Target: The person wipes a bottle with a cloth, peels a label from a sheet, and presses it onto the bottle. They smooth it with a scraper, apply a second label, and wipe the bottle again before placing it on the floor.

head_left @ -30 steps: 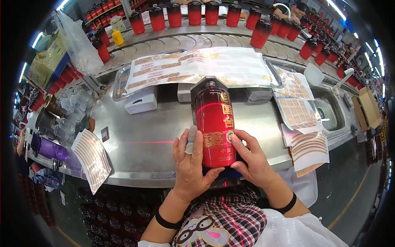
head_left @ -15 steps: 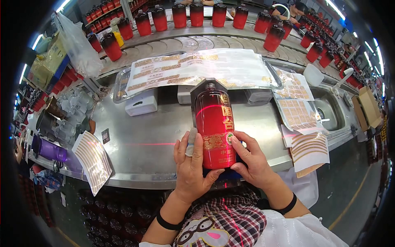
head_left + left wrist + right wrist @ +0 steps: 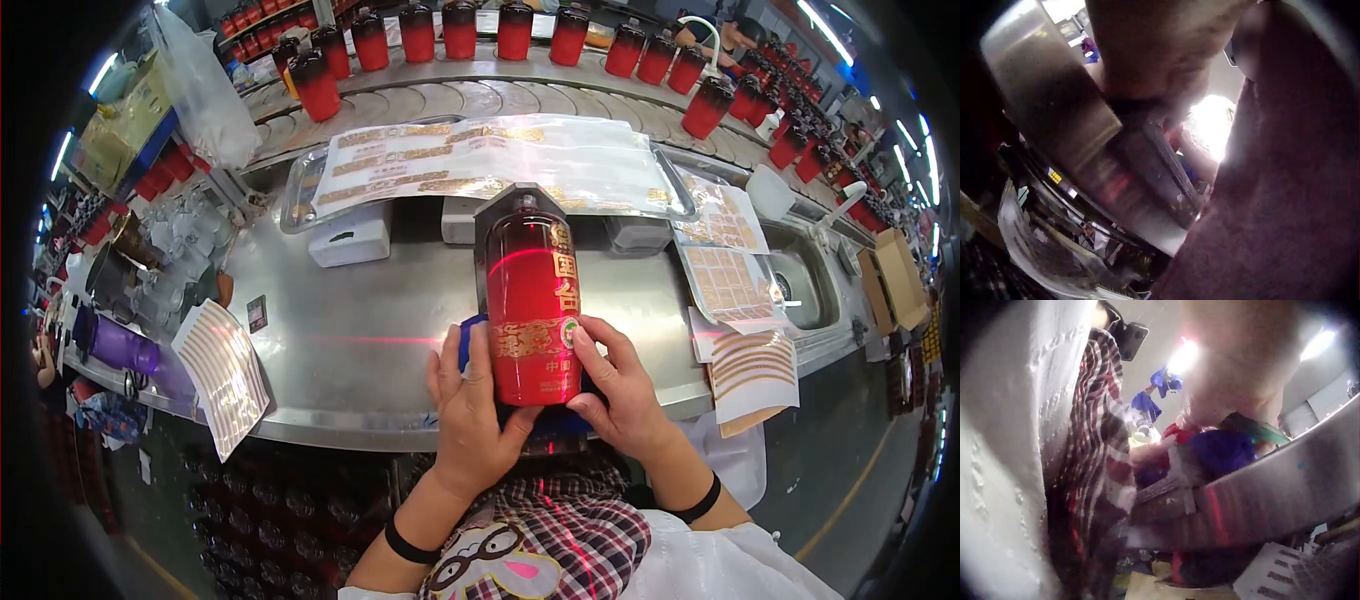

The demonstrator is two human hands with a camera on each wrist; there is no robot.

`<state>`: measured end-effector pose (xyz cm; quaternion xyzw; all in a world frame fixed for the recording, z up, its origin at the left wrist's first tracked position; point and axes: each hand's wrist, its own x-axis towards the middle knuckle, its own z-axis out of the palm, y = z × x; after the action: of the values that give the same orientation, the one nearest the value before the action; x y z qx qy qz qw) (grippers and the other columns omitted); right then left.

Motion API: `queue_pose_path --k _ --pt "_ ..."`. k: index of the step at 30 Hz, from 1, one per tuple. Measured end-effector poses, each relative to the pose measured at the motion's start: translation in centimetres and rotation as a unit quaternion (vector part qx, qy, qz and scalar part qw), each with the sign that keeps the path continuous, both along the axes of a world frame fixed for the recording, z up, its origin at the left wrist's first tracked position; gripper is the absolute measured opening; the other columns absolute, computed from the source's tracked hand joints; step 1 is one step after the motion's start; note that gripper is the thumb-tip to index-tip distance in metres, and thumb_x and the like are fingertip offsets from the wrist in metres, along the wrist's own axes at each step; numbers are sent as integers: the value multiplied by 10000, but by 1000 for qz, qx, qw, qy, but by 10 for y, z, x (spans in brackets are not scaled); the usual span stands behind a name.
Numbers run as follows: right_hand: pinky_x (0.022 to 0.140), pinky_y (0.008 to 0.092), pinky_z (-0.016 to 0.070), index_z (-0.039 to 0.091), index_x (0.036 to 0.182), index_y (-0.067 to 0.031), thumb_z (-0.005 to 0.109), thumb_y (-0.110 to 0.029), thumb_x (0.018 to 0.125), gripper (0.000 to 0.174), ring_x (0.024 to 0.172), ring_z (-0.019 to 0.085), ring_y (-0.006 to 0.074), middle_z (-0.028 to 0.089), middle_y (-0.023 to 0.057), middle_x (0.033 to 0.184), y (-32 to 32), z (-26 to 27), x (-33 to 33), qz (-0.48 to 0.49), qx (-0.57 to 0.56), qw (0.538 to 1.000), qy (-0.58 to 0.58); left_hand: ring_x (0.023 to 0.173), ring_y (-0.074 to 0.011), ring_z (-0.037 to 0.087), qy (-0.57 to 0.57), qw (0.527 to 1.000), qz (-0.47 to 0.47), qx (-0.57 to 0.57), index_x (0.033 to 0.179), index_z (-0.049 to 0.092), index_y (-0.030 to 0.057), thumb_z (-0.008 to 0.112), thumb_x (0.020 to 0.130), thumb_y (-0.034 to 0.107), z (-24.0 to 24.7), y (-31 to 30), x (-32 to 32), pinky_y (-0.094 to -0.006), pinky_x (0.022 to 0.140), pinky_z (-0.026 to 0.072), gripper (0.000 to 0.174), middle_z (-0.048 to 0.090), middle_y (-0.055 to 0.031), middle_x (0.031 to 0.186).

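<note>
A red bottle [image 3: 530,285] with a dark top, gold characters and a gold band lies neck-away in a dark angular holder [image 3: 481,262]. Against its lower left side rests my left hand [image 3: 473,415], fingers pointing away and thumb by the base. My right hand [image 3: 622,400] holds the lower right side, a fingertip beside a small round green-and-white mark. Blue material [image 3: 470,335] shows between the left fingers and around the base. Dim wrist views show a hand [image 3: 1160,44] on the left and a hand [image 3: 1235,369] on the right; fingertip contact there is unclear.
A tray [image 3: 300,195] with gold-printed sheets spans the bench behind the bottle. Striped sheets [image 3: 222,375] lie left, and more sheets [image 3: 752,370] lie right near a sink [image 3: 815,285]. Red bottles [image 3: 460,32] line a conveyor [image 3: 400,102] at the back.
The left fingers have shifted; their grey finger cover is out of sight and more blue material shows. The right hand keeps its hold. Conveyor bottles have moved right.
</note>
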<state>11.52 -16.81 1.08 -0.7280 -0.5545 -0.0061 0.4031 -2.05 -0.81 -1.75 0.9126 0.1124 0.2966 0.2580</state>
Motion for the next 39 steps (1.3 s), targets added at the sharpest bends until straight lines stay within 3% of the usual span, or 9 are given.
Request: queue_pose_path --k 2,5,9,12,16,19,22,28,39 --pt "1063 446 407 451 1447 -60 726 -219 857 670 1269 463 395 420 234 1420 2 1 0 4 1 1000 4 1392 -462 302 11 1000 -2 -17 1477 282 -93 695 848 465 -4 2 -3 -610 1134 147 937 429 -272 1425" --pt "1061 447 409 453 1446 -63 727 -221 857 669 1264 466 394 419 235 1420 0 1 0 -1 -2 1000 5 1397 -439 306 28 995 27 88 1487 294 -59 723 831 438 27 -6 1 -605 1139 143 928 452 -255 1414" --pt "1057 449 410 465 1444 -88 730 -230 853 663 1261 469 390 416 239 1421 -1 -3 0 -9 9 1000 -2 1361 -438 344 -16 996 -37 81 1501 305 -10 731 824 427 21 9 12 -655 1103 191 912 459 -225 1404" --pt "1055 461 409 485 1433 -109 731 -248 849 648 1254 472 402 415 255 1415 -2 -2 -3 -16 11 1000 -3 1366 -466 331 -73 975 -108 -178 1506 283 -16 733 834 397 0 17 12 -650 1104 208 908 431 -243 1428" --pt "1051 475 409 497 1418 -101 735 -261 840 645 1244 474 420 420 265 1403 -1 -4 -1 -15 23 1000 -13 1403 -404 351 -28 995 -56 75 1507 218 -72 663 900 441 21 7 9 -514 1165 216 912 370 -279 1492" --pt "1046 481 410 499 1414 -93 732 -267 839 645 1236 478 427 425 269 1394 -4 -3 0 -17 31 999 -26 1399 -501 280 -19 994 -91 50 1512 226 -52 720 861 378 10 16 11 -566 1138 230 923 369 -290 1477" --pt "1040 481 415 492 1416 -80 726 -271 843 648 1222 484 431 428 271 1388 -6 -2 0 -29 41 999 -17 1391 -512 292 -45 989 -117 -77 1517 225 -46 714 864 387 0 22 10 -592 1133 213 924 381 -290 1468" --pt "1027 479 423 481 1420 -56 684 -328 877 641 1194 499 432 435 270 1378 -1 -2 0 -34 46 998 -5 1394 -501 310 -21 992 -76 99 1515 279 -20 641 893 478 19 12 16 -589 1147 180 875 375 -274 1487" --pt "1024 484 425 507 1400 -59 667 -350 889 610 1195 502 427 453 265 1365 -4 -6 1 -40 42 998 -24 1410 -458 321 5 991 -77 106 1500 287 -41 619 903 492 20 14 14 -579 1162 162 866 337 -297 1509"
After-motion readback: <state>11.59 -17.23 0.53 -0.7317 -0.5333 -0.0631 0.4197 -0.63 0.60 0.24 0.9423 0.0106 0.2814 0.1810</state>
